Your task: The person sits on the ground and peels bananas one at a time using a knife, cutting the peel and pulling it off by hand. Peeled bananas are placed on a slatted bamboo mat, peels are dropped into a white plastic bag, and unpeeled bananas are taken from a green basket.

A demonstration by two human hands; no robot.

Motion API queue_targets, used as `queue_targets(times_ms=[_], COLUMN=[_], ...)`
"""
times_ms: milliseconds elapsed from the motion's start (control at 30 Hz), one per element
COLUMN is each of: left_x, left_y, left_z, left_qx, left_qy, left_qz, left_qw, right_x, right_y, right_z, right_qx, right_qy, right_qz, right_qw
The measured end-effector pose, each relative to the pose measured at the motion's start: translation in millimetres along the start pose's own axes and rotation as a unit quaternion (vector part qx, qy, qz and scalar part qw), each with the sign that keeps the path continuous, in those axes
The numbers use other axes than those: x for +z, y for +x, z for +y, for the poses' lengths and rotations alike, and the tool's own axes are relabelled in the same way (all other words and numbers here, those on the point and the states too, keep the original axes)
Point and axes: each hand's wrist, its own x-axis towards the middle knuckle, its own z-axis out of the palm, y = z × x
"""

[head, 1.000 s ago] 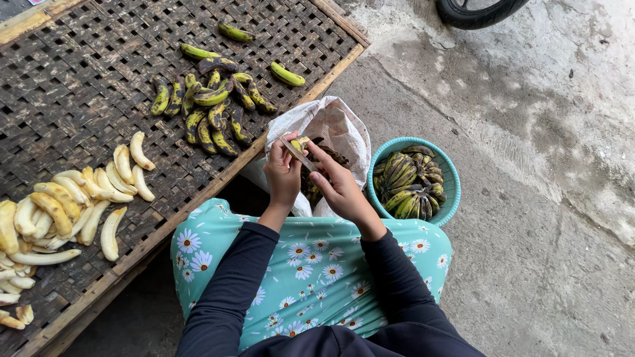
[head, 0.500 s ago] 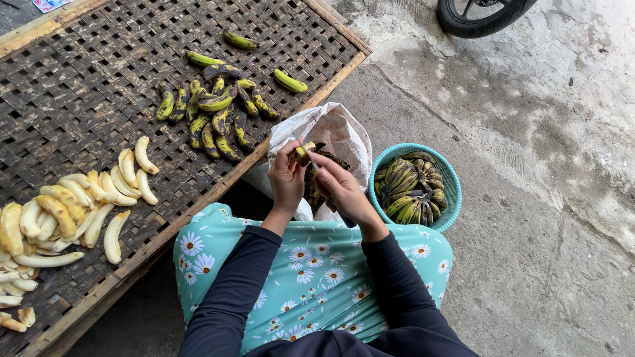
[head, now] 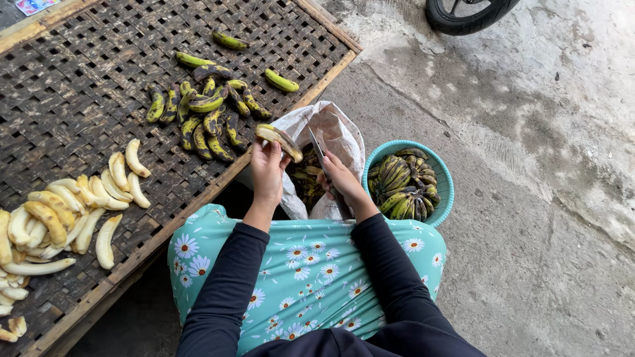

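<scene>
Looking down from the head camera, the left hand (head: pixel 267 166) holds a banana (head: pixel 280 140) — its fingers closed around the lower end, the fruit lying nearly level, dark and spotted, over the mouth of a white bag (head: pixel 329 135). The right hand (head: pixel 340 180) is just beside it, fingers wrapped round the handle of a knife (head: pixel 317 149) whose blade points up and away, its tip near the banana's right end; whether blade and fruit touch I cannot tell. Both hands sit above the open bag, where more dark skins show inside.

To the right of the bag, touching it, stands a teal basket (head: pixel 438 173) full of unpeeled green-black bananas. To the left lies a woven mat (head: pixel 79 86) with a wooden frame (head: pixel 198 198). On it, near the far edge, is a heap of unpeeled bananas (head: pixel 205 119), with a few single ones lying apart from it. Nearer the person, at the left, is a pile of peeled bananas (head: pixel 66 211) — pale yellow, spread in loose rows.

The person's lap is covered by a teal cloth with daisies (head: pixel 311 271), the sleeves dark. The floor (head: pixel 542 198) is rough concrete, and a tyre (head: pixel 463 13) shows at the top edge.
</scene>
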Motion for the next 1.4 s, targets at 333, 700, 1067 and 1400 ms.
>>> queue_targets(times_ms=[333, 700, 1067, 1400], left_x=[3.3, 4.0, 7.5, -16.7], left_y=[-17.3, -15.6, -8.6, 9.4], left_z=[-44.8, -47.8, -31.4, -41.3], left_qx=[-0.048, -0.091, -0.175, -0.196], left_qy=[0.098, 0.062, 0.126, -0.071], left_qz=[-0.035, -0.073, -0.096, 0.043], left_qw=[0.993, 0.991, 0.972, 0.977], right_x=[17.9, 2.8, -2.4, -7.3], right_y=[-12.4, 9.7, -1.5, -1.2], right_z=[-19.8, -3.1, -6.3, -14.4], right_qx=[-0.361, -0.303, -0.159, -0.222], right_qy=[-0.206, -0.17, 0.056, 0.087], right_qz=[0.06, 0.07, -0.05, 0.078], right_qw=[0.907, 0.935, 0.984, 0.968])
